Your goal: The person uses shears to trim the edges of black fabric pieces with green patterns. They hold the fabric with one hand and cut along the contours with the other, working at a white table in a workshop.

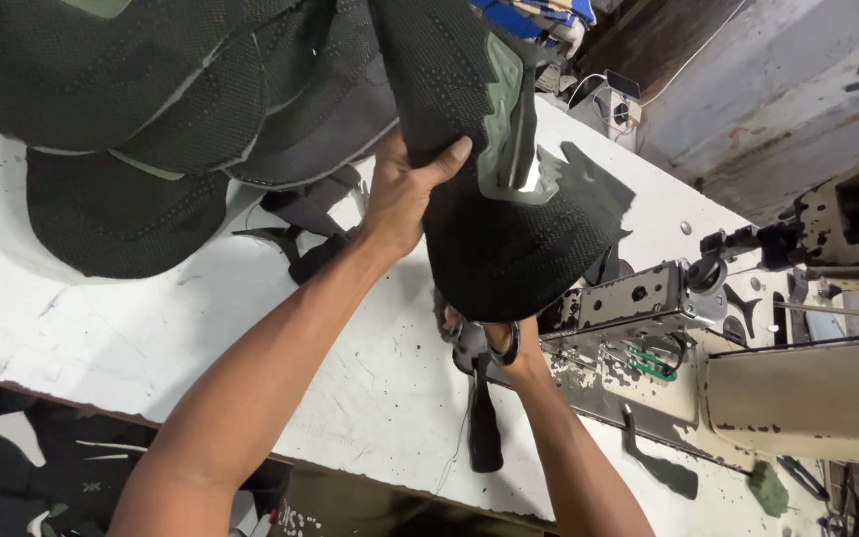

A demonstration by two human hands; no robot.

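A stack of dark knitted shoe uppers [141,89] sits at the far left of my white desk [72,328], piled where my arm can reach it without leaning. My left hand [402,194] is closed on one black knitted upper with a grey-green trim [499,199], thumb pressed over its edge, holding the piece up off the desk so it hangs free. Below it my right hand [494,343] is mostly hidden under the hanging fabric; it appears curled around the looped handles of dark scissors [479,398], though how firmly it grips I cannot tell. Loose black offcuts [295,239] lie just behind my left wrist. To the right stands a worn, paint-chipped sewing machine [748,368], its head just beside the lifted piece, so room on that side is tight. The near edge of the desk runs diagonally under my forearms, and the open white surface between the stack and the machine is the space for moving
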